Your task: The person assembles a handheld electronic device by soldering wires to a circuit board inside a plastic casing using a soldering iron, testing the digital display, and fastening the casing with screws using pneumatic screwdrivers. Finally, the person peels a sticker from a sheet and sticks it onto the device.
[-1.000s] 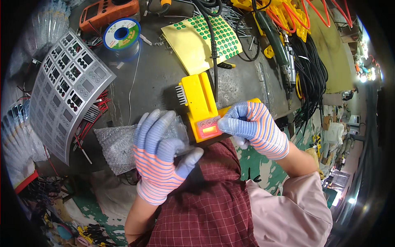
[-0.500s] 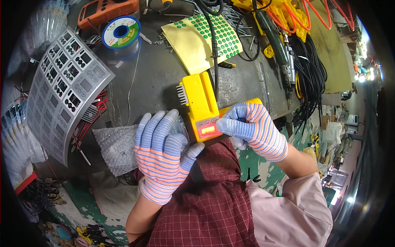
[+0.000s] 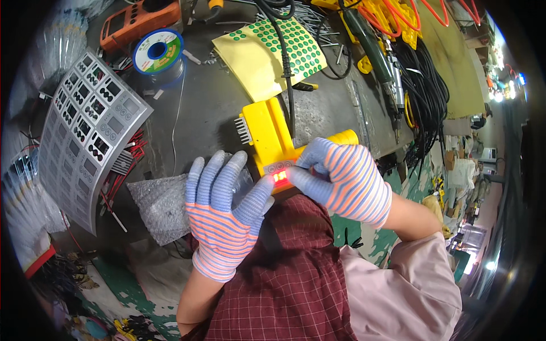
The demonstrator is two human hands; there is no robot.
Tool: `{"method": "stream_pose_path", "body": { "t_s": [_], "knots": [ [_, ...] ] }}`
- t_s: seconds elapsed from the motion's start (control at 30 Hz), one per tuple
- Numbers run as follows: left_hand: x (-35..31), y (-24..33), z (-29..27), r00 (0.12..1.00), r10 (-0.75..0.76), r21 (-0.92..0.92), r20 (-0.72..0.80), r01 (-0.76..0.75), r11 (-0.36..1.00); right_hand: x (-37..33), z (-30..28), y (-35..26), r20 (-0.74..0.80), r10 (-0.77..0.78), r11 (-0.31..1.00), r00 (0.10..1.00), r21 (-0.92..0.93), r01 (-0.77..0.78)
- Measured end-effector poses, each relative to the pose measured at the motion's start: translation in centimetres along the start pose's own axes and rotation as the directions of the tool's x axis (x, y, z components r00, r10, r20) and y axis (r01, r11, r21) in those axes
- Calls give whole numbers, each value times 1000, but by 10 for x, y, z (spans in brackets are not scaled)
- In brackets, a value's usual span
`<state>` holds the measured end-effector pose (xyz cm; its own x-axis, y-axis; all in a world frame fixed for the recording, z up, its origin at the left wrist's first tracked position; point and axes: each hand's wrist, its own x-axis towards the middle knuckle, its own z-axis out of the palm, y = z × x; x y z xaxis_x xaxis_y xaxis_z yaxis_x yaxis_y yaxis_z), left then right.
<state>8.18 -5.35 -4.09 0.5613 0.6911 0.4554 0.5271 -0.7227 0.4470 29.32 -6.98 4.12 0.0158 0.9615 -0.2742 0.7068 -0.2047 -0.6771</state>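
Observation:
A yellow handheld device (image 3: 267, 128) with a metal comb of fins on its left side lies at the bench edge in front of me. Its near end carries a grey button panel (image 3: 278, 168) and a display (image 3: 281, 178) glowing red. My left hand (image 3: 219, 199), in a striped glove, has its fingers stretched out, and the thumb tip touches the panel's left edge. Curled fingers of my gloved right hand (image 3: 344, 179) close on the device's right side, the thumb by the display. Under my left fingers is a bubble-wrap pouch (image 3: 159, 207).
A curved sheet of grey panel labels (image 3: 91, 133) stands at left beside red and black wires (image 3: 133, 150). Farther back are a solder spool (image 3: 159, 52), an orange meter (image 3: 133, 24), a yellow sheet of green dots (image 3: 273, 51), an electric screwdriver (image 3: 369, 48) and black cables (image 3: 424, 96).
My left thumb has moved up to the panel beside the display. The right thumb has shifted left and lower on the device. The glowing display now shows red characters.

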Motion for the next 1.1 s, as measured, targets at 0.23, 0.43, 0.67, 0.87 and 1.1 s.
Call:
{"method": "stream_pose_path", "body": {
  "t_s": [0.23,0.43,0.67,0.87,1.1],
  "knots": [
    [-2,-2,-2,999,-49,-35,4,50,998,4,-26,12,-150,-231,808,961,-580,103],
    [8,-8,-13,990,-123,-8,72,123,992,-6,-10,20,-6,-608,656,794,-569,497],
    [6,-8,-11,989,-120,40,92,117,992,-5,0,31,17,-662,585,750,-614,530],
    [1,-8,-10,990,-120,42,81,117,992,-6,9,29,26,-662,560,749,-647,517],
    [9,-12,-10,991,-109,46,73,106,993,6,6,39,6,-695,588,719,-571,574]
  ]
}}
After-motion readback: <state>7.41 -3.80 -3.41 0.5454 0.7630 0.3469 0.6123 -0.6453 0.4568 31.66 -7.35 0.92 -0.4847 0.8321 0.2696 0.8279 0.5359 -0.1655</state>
